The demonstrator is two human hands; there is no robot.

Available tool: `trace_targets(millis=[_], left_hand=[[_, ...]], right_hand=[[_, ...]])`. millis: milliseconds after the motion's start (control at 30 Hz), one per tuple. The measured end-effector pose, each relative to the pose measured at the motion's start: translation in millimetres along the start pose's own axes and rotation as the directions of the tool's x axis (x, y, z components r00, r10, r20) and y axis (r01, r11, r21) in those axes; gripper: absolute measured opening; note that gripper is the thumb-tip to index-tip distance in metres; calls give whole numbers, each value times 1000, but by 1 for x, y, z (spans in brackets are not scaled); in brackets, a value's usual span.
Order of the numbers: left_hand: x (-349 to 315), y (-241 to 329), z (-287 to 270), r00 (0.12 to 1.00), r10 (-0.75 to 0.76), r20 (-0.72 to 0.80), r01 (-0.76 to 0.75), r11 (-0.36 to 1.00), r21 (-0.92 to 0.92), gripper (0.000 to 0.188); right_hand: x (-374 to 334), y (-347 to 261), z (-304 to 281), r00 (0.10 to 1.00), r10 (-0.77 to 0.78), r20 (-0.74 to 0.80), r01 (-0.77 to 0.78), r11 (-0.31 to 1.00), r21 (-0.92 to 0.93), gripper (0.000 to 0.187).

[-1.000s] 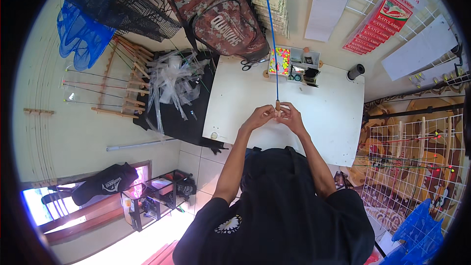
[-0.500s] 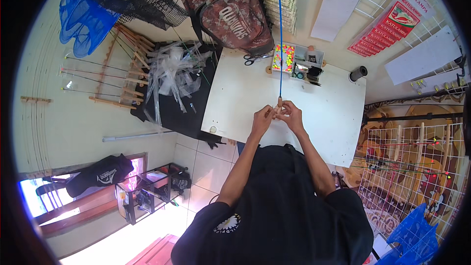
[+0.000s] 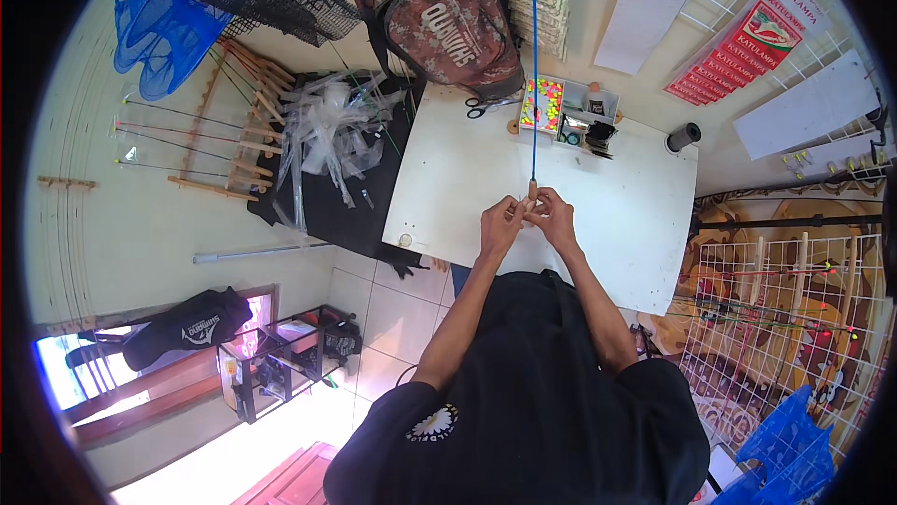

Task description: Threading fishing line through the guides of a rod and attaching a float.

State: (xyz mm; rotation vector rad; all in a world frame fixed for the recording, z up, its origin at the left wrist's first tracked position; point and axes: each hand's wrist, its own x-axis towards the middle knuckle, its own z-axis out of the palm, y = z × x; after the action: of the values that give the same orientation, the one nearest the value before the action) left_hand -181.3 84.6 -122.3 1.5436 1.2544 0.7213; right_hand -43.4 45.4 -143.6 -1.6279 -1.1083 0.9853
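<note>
A thin blue fishing rod (image 3: 534, 56) points away from me over the white table (image 3: 448, 192), its short tan handle (image 3: 533, 189) toward me. Around the lower end of that handle my two hands meet. My left hand (image 3: 501, 225) is closed, thumb and fingertips pinched at the handle's left side. From the right, my right hand (image 3: 555, 221) pinches it too, fingers bent. Whether something small, such as line, lies between the fingertips is too small to make out.
Beyond the hands stand a white box of bright beads (image 3: 542, 103) and a tray of small items (image 3: 589, 122). Scissors (image 3: 488, 105) lie left of them, a dark cylinder (image 3: 683, 137) far right. Clear plastic wrappers (image 3: 332, 131) pile up on the left. A camouflage bag (image 3: 444, 28) hangs behind.
Both hands remain at the rod's handle, with only slight shifts of the fingers. More of the handle shows above them. The whole view has moved a little.
</note>
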Motion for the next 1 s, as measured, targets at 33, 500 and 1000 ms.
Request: trace_targets(millis=[33, 500, 1000], left_hand=[[0, 0, -1, 1000, 0, 20, 0, 1000, -1, 25], [-26, -28, 2, 990, -37, 137, 98, 878, -469, 29], [-20, -16, -13, 997, 9, 82, 11, 970, -243, 43]], right_hand=[[-1, 0, 1, 1000, 14, -12, -14, 1000, 3, 47], [-3, -8, -1, 1000, 8, -2, -8, 1000, -24, 48], [-7, -6, 0, 1000, -5, -9, 4, 994, -109, 57]])
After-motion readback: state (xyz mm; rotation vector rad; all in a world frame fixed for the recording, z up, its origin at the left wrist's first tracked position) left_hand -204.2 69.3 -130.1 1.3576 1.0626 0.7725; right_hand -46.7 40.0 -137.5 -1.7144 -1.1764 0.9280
